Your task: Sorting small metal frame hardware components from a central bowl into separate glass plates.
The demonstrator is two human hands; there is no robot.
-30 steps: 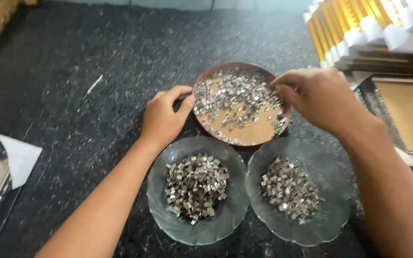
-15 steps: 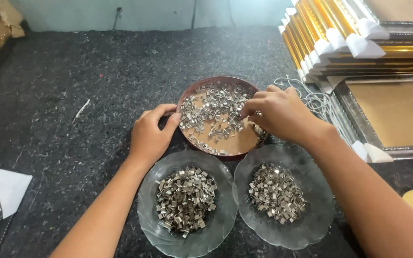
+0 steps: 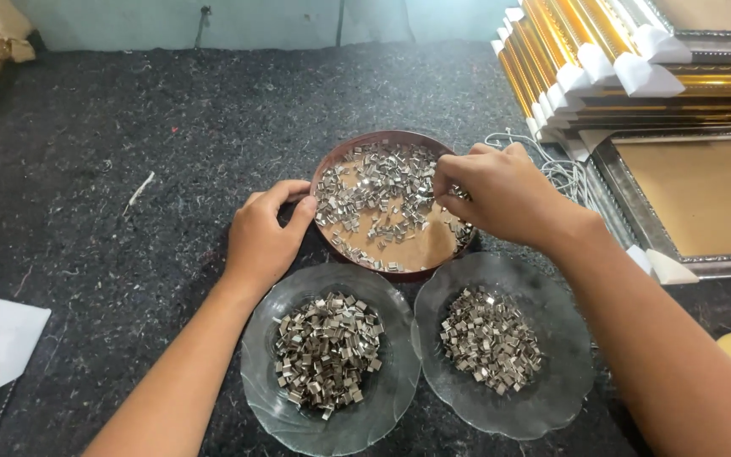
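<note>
Left hand point(image 3: 266, 239) rests loosely curled on the brown dish point(image 3: 332, 173) rim, right hand point(image 3: 494, 195) fingertips pinched among the loose metal clips point(image 3: 378, 190) there, grip contents unclear; best steady the dish, lift few clips cleanly above the 2 glass plates point(image 3: 264, 355).

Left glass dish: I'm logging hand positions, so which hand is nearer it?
Left. The left hand rests just above the left glass dish; the right hand is over the brown dish.
</note>
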